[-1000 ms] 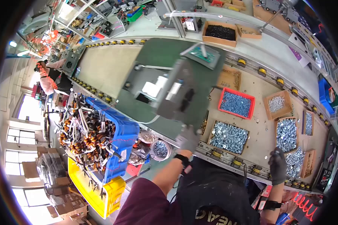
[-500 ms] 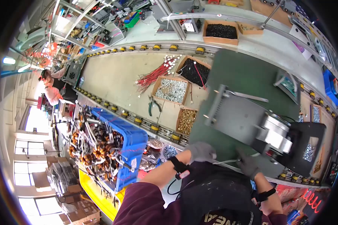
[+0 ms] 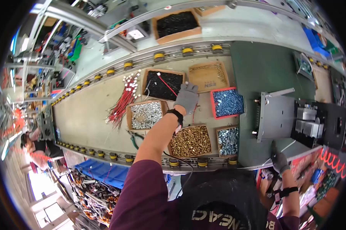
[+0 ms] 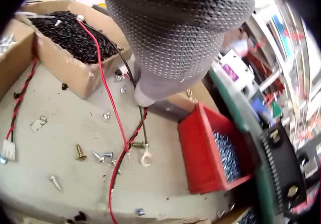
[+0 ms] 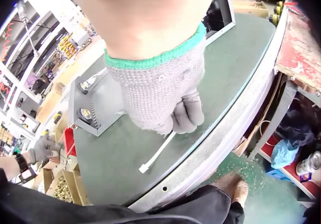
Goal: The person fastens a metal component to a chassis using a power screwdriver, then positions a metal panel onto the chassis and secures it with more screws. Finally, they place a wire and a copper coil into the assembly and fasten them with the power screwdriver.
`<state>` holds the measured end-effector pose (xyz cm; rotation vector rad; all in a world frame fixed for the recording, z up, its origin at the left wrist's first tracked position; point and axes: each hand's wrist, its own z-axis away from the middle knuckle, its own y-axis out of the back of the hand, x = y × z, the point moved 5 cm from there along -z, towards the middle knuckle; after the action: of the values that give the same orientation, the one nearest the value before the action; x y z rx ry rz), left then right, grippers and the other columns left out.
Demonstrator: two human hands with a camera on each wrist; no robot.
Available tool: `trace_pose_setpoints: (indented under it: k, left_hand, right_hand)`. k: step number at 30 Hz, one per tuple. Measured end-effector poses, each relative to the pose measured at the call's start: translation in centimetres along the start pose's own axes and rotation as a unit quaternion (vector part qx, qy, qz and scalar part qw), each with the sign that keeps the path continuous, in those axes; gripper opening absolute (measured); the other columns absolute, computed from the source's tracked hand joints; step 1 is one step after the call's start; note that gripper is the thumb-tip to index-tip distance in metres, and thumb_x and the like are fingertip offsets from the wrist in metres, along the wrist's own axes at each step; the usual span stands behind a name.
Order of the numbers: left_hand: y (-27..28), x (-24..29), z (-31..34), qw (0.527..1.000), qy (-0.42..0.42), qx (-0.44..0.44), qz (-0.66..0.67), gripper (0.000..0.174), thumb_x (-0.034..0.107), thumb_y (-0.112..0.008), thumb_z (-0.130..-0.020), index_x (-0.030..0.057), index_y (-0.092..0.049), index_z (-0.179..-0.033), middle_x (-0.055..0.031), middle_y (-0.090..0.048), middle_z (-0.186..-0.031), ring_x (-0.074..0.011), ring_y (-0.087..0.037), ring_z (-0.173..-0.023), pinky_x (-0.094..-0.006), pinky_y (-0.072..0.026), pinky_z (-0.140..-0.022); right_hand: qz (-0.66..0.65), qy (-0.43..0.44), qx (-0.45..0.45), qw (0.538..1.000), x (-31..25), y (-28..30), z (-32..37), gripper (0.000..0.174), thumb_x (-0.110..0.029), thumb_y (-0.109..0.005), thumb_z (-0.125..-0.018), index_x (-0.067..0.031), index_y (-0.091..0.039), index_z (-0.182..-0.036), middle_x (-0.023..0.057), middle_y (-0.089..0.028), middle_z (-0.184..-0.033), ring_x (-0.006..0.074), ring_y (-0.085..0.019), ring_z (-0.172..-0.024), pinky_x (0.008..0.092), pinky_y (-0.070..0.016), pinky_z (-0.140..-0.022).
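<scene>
Fingers of the gloved right hand (image 5: 173, 103) curl closed round a thin white cable (image 5: 161, 149)

Its white plug (image 5: 144, 168) points between seven and eight o'clock, over the green board (image 5: 105, 156). The left arm (image 3: 157, 134) stretches forward, the gloved left hand (image 4: 173, 38) angled down at a thin black wire (image 4: 143, 121), ring terminal (image 4: 146, 158) toward six o'clock; its grip cannot be told.

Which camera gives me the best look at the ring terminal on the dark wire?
The left wrist view: the ring terminal lies close and unobstructed, its round eye clear. The head view is too distant to make it out, and the right wrist view doesn't show it discernibly.
</scene>
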<state>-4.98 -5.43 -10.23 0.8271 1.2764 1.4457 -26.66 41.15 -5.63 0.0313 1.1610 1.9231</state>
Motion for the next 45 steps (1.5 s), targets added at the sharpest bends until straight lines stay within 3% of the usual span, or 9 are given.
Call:
trace_pose_setpoints:
  k: [3, 7, 16, 26, 33, 36, 39, 42, 45]
  left_hand:
    - [0.5, -0.3, 0.6, 0.999, 0.025, 0.028, -0.004, 0.021, 0.017, -0.059, -0.075, 0.0139, -0.07, -0.093, -0.0067, -0.057, -0.108, -0.0308, -0.045, -0.114, -0.0462, -0.0314, -0.093]
    - [6.9, 2.4, 2.3, 0.904, 0.168, 0.031, 0.391, 0.016, 0.017, -0.057, -0.079, 0.0126, -0.064, -0.092, -0.0109, -0.062, -0.088, -0.029, -0.061, -0.083, -0.04, -0.0465, -0.076]
    - [17.7, 16.7, 4.4, 0.709, 0.148, 0.017, 0.69, 0.018, 0.015, -0.065, -0.084, -0.0013, -0.063, -0.093, -0.004, -0.062, -0.074, -0.0085, -0.054, -0.068, -0.026, -0.045, -0.062]
    - [20.6, 22.0, 5.0, 0.665, 0.167, 0.037, 0.727, 0.03, 0.026, -0.063, -0.082, -0.0002, -0.068, -0.094, -0.0114, -0.067, -0.082, -0.0169, -0.062, -0.078, -0.0319, -0.0487, -0.071]
    - [19.5, 22.6, 8.7, 0.419, 0.235, 0.084, 0.873, 0.025, 0.021, -0.067, -0.078, 0.0015, -0.068, -0.094, -0.0072, -0.066, -0.081, -0.0161, -0.062, -0.082, -0.0321, -0.0501, -0.074]
    - [17.8, 19.6, 12.4, 0.572, 0.25, 0.243, 0.743, 0.024, 0.02, -0.065, -0.078, 0.0037, -0.068, -0.095, -0.0109, -0.065, -0.091, -0.0221, -0.063, -0.09, -0.0353, -0.0495, -0.079]
    - [19.6, 14.8, 24.4, 0.728, 0.496, 0.281, 0.381, 0.035, 0.017, -0.064, -0.076, 0.0096, -0.063, -0.111, -0.0138, -0.062, -0.104, -0.0318, -0.06, -0.098, -0.0392, -0.0475, -0.084]
    - [22.9, 10.7, 43.0, 0.602, 0.696, 0.389, -0.038, 0.038, 0.013, -0.069, -0.07, 0.0119, -0.059, -0.107, -0.0131, -0.058, -0.101, -0.033, -0.058, -0.093, -0.0435, -0.0478, -0.079]
    - [19.1, 9.7, 60.8, 0.319, 0.93, 0.173, -0.052, 0.043, 0.018, -0.066, -0.076, 0.0097, -0.057, -0.117, -0.0174, -0.062, -0.101, -0.0316, -0.058, -0.099, -0.0422, -0.0479, -0.086]
  right_hand:
    - [-0.076, 0.03, 0.08, 0.993, -1.2, 1.6, 0.4, 0.051, -0.006, -0.056, -0.082, -0.0128, -0.045, -0.131, 0.0255, -0.062, -0.088, 0.0395, -0.061, -0.076, 0.0435, -0.0466, -0.065]
    - [-0.169, 0.057, 0.165, 0.97, -9.8, 7.7, 1.0, 0.021, -0.008, -0.063, -0.079, -0.0025, -0.063, -0.098, 0.0185, -0.061, -0.088, 0.0293, -0.061, -0.076, 0.0335, -0.0473, -0.066]
    - [-0.426, 0.138, 0.106, 0.888, -16.4, 11.6, -0.3, 0.025, -0.012, -0.063, -0.083, -0.0011, -0.062, -0.106, 0.0075, -0.059, -0.08, 0.0136, -0.054, -0.07, 0.0301, -0.044, -0.062]
    - [-0.057, 0.309, 0.166, 0.935, -16.5, 13.8, 1.2, 0.03, -0.015, -0.067, -0.074, -0.0094, -0.064, -0.104, 0.0131, -0.058, -0.08, 0.0336, -0.058, -0.074, 0.0416, -0.0456, -0.066]
    - [-0.08, 0.401, 0.089, 0.908, -19.3, 10.9, -1.2, 0.031, -0.007, -0.06, -0.085, 0.0007, -0.059, -0.115, 0.0157, -0.064, -0.097, 0.0273, -0.063, -0.088, 0.0329, -0.0484, -0.074]
    - [-0.21, 0.438, 0.012, 0.874, -22.2, 9.9, -2.5, 0.031, -0.005, -0.054, -0.086, 0.0031, -0.058, -0.116, 0.0109, -0.064, -0.1, 0.021, -0.062, -0.092, 0.0313, -0.0472, -0.075]
    - [-0.299, 0.334, -0.113, 0.887, -22.3, 9.4, -5.6, 0.033, -0.007, -0.049, -0.088, 0.0038, -0.057, -0.118, 0.0054, -0.062, -0.099, 0.0154, -0.058, -0.088, 0.0284, -0.0453, -0.073]
    - [-0.411, 0.28, -0.052, 0.866, -21.7, 10.1, -8.5, 0.035, -0.016, -0.047, -0.089, 0.0006, -0.058, -0.118, -0.0005, -0.057, -0.089, 0.0064, -0.048, -0.075, 0.0224, -0.039, -0.065]
    - [-0.372, 0.272, -0.116, 0.88, -21.2, 11.6, -10.2, 0.037, -0.019, -0.047, -0.091, -0.0011, -0.058, -0.122, -0.0009, -0.058, -0.093, 0.0066, -0.05, -0.077, 0.0214, -0.0399, -0.067]
